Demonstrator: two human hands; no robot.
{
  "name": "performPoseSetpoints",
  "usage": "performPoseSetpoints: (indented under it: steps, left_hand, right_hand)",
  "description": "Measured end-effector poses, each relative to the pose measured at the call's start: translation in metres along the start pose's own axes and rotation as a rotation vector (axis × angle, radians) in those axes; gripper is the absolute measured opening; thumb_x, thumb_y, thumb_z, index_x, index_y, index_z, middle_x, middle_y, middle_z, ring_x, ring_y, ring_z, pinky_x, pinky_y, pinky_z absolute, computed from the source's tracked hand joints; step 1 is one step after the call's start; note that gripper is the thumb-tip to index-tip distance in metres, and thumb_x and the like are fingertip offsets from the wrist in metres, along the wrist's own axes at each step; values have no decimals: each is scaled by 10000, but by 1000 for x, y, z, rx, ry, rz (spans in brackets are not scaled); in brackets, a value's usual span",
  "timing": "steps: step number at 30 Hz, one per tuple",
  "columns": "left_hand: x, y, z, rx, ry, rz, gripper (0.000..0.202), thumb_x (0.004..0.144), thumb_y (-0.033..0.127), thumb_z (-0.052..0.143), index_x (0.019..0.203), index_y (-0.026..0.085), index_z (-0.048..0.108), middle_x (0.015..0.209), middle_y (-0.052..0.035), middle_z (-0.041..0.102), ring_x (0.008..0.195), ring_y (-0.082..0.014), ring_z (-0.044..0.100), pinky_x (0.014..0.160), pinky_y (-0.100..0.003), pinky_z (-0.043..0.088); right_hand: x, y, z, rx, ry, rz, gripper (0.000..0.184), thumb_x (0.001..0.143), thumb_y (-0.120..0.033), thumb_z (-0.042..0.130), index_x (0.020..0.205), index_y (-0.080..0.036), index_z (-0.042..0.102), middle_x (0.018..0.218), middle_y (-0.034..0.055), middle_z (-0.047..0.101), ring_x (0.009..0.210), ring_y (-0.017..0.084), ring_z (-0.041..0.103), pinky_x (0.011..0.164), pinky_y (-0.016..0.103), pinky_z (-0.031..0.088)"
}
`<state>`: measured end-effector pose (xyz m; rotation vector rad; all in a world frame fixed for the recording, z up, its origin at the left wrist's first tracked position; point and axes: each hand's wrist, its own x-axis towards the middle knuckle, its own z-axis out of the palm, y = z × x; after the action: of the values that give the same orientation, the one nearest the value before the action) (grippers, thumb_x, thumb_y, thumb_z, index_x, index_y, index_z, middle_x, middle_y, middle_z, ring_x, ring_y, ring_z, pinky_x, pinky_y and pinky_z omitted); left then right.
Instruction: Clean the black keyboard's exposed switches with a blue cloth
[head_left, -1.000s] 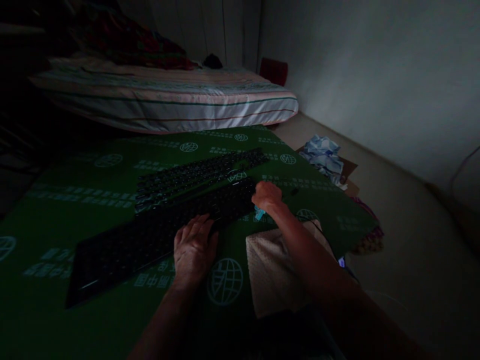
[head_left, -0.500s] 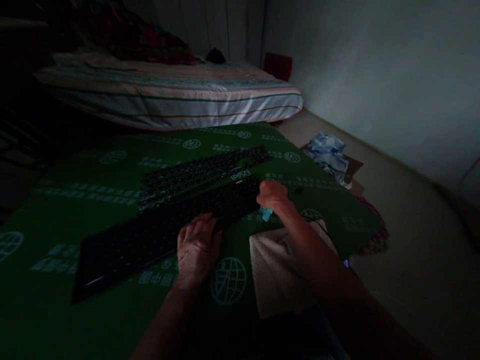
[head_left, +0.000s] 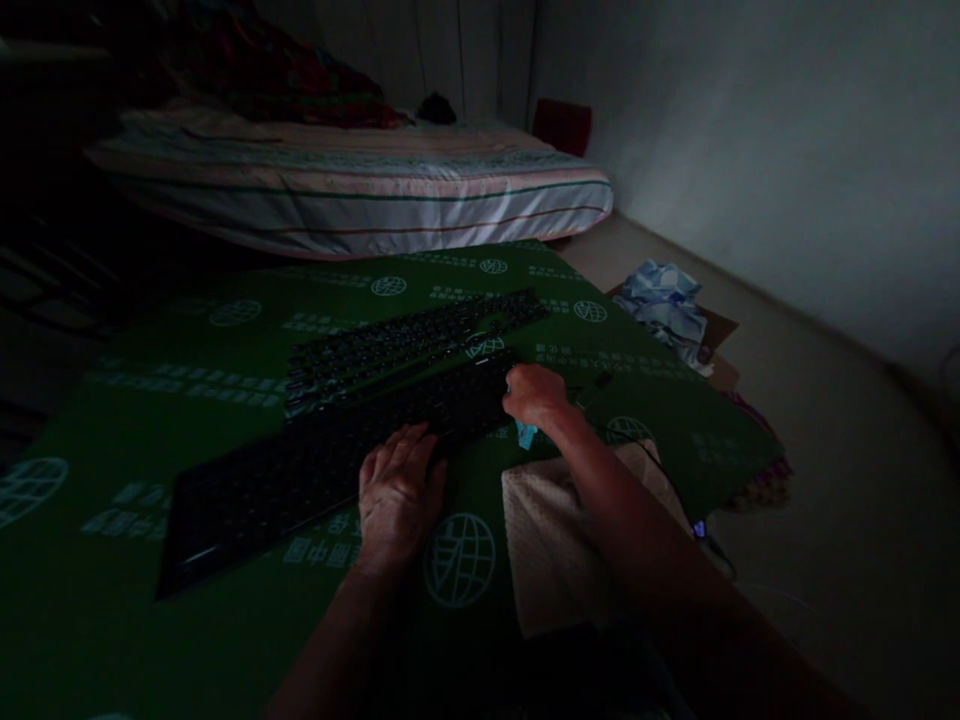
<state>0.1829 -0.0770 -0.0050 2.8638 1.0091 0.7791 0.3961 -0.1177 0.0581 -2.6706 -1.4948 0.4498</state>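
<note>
A long black keyboard [head_left: 262, 500] lies slantwise on the green patterned tabletop covering [head_left: 187, 650]. My left hand [head_left: 397, 490] rests on its near edge, palm down, fingers stretched out on it. At the keyboard's right end my right hand [head_left: 535, 393] is closed round a light blue cloth-like piece [head_left: 526, 436], part of which sticks out below the fist. Rows of loose black keycaps [head_left: 397, 345] are laid out just behind the keyboard. What the right fingertips touch is hidden, and the dim light blurs the keyboard's surface.
A folded beige cloth [head_left: 547, 540] lies under my right forearm. Near it are a small dark object [head_left: 604, 379] and a thin cable with a blue-lit part [head_left: 699, 529]. Beyond the table stands a bed [head_left: 375, 205]; crumpled bluish material [head_left: 660, 300] sits on the floor at right.
My right hand has shifted slightly left along the keyboard's right end with the light blue piece. My left hand stays on the near edge. The view has turned slightly left.
</note>
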Motion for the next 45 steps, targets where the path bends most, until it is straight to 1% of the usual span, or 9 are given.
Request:
performPoseSetpoints:
  steps: [3,8,12,17,23,27,32,40,45]
  left_hand:
    - [-1,0,0,-1,-4,6,296,893,291,421,1083,171,614,1218,-109,602,1167,-294,519,954,-454,405]
    - [-2,-1,3,27,22,18,314,897,280,419,1094,137,617,1213,-119,605,1147,-297,529,942,-457,409]
    - [-3,-1,4,41,26,35,319,902,276,418,1100,124,616,1229,-114,597,1153,-295,522,953,-455,401]
    - [-3,2,1,68,8,31,314,905,256,405,1100,126,614,1223,-122,599,1156,-293,519,959,-452,395]
    - [-5,4,1,82,-46,-9,311,907,239,407,1127,144,606,1244,-112,590,1173,-289,510,977,-471,379]
    - [-8,5,0,88,-91,-25,318,906,224,407,1150,156,598,1289,-97,562,1200,-277,494,993,-472,373]
    - [-11,7,-2,108,-150,-43,352,907,216,403,1219,171,560,1354,-78,505,1261,-257,444,1034,-480,347]
    - [-10,12,-12,123,-326,-59,418,888,237,463,1298,165,503,1446,-64,380,1331,-257,356,1073,-510,317]
    - [-11,2,-17,86,-345,-4,427,883,270,494,1300,179,504,1442,-71,392,1329,-263,359,1075,-500,324]
  right_hand:
    - [0,1,1,-12,50,26,283,776,-212,518,977,-174,712,1040,123,710,981,230,657,795,292,495]
    - [2,2,4,-7,22,-29,258,764,-226,528,934,-187,717,991,106,722,962,216,660,765,266,490]
    - [3,0,6,-12,50,12,253,752,-219,522,904,-191,724,980,112,724,942,225,666,735,277,491]
    - [1,2,8,12,46,-27,259,744,-232,516,893,-206,726,965,97,728,931,214,664,712,265,476]
    - [1,4,11,17,36,-35,240,736,-255,524,851,-216,731,925,85,729,880,201,662,664,246,442]
    - [5,12,16,135,43,-119,209,712,-231,543,806,-214,729,801,50,726,749,163,651,595,222,396]
    - [9,25,22,234,74,-122,169,708,-204,562,755,-196,724,697,27,700,636,139,615,561,212,378]
    - [6,18,21,262,44,-239,155,693,-178,558,704,-188,713,601,3,649,552,116,566,529,204,355]
    - [2,20,25,336,82,-250,140,704,-196,555,688,-181,694,561,-10,605,508,101,518,504,204,335]
